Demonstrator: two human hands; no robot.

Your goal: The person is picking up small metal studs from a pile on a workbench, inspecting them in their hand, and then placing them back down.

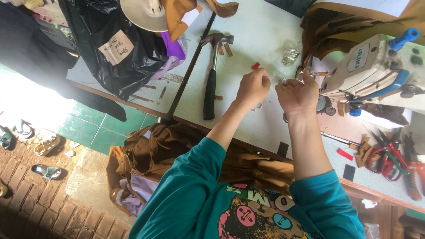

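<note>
My left hand (252, 88) and my right hand (297, 94) are raised close together over the white table (261, 31), just left of the sewing machine (376, 71). Both have their fingers pinched on a small shiny piece (280, 80) held between them; what it is exactly is too small to tell. A tiny red piece (255, 66) lies on the table just beyond my left fingers. A clear little bag of metal parts (290, 55) lies further back. Teal sleeves cover both upper arms.
A black-handled claw hammer (210, 79) lies left of my hands. Red-handled scissors and pliers (392, 157) lie at the right with brown scraps. Brown cloth (168, 146) hangs below the table edge. A black plastic bag (110, 48) and a hat (144, 13) sit far left.
</note>
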